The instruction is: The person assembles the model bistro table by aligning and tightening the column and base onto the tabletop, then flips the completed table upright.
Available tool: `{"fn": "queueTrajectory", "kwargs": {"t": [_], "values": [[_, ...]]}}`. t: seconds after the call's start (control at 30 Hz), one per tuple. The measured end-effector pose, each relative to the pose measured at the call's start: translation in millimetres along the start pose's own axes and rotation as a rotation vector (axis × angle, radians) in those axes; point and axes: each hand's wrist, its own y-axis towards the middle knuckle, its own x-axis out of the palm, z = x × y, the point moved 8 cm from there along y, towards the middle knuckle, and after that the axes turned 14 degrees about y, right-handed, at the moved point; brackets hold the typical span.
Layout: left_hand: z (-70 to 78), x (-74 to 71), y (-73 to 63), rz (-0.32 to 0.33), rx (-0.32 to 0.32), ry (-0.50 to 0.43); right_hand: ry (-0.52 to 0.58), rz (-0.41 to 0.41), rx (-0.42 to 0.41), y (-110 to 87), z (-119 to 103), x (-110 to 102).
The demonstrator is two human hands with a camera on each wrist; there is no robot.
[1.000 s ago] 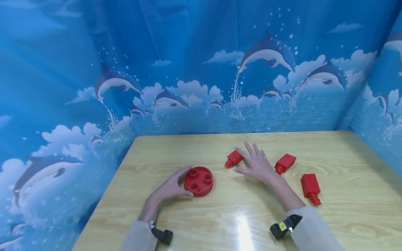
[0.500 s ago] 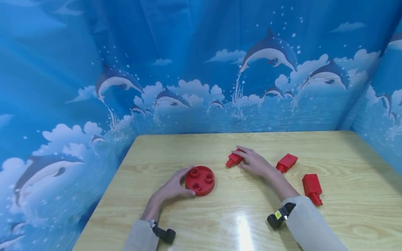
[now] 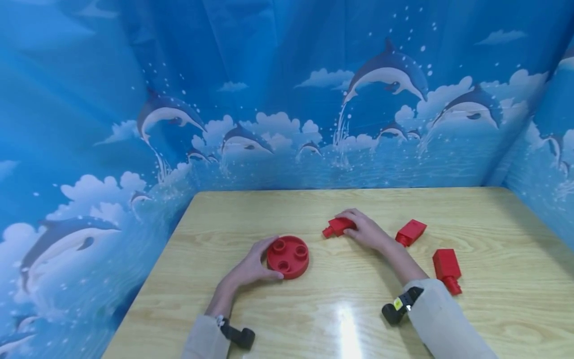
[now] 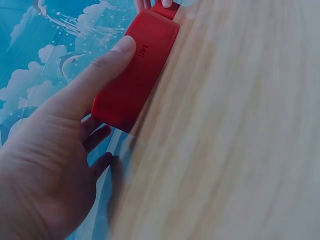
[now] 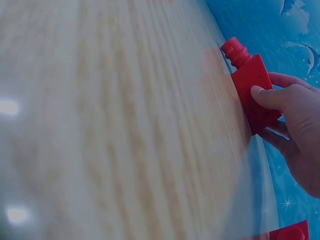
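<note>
A round red disc (image 3: 293,260) with three raised sockets lies on the table, its left side held between the thumb and fingers of my left hand (image 3: 252,263). In the left wrist view, the thumb presses the side wall of the disc (image 4: 137,70), which bears a small moulded number. Farther back, my right hand (image 3: 365,230) grips a red block with a threaded stub (image 3: 337,227) by its far end. The right wrist view shows the thumb flat on one face of this block (image 5: 255,92), fingers behind it, the threaded end pointing away from the palm.
Two similar red threaded blocks lie to the right of my right forearm: one farther back (image 3: 411,232), one nearer (image 3: 446,269). The wooden table (image 3: 314,319) ends at a blue dolphin-print curtain (image 3: 278,149) behind and at the sides.
My right hand, spread over the far-left block a second ago, has closed round it and turned it slightly. My left hand keeps its hold on the disc, which appears slightly farther right.
</note>
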Motion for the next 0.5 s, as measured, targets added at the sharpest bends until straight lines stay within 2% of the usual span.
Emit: {"fn": "queueTrajectory", "kwargs": {"t": [0.17, 0.5], "values": [[-0.5, 1.4, 1.2, 0.007, -0.005, -0.022, 0.04, 0.022, 0.017, -1.5, 1, -5], [-0.8, 3.6, 2.2, 0.02, -0.026, -0.039, 0.053, 0.047, -0.02, -9.3, -12, -10]]}}
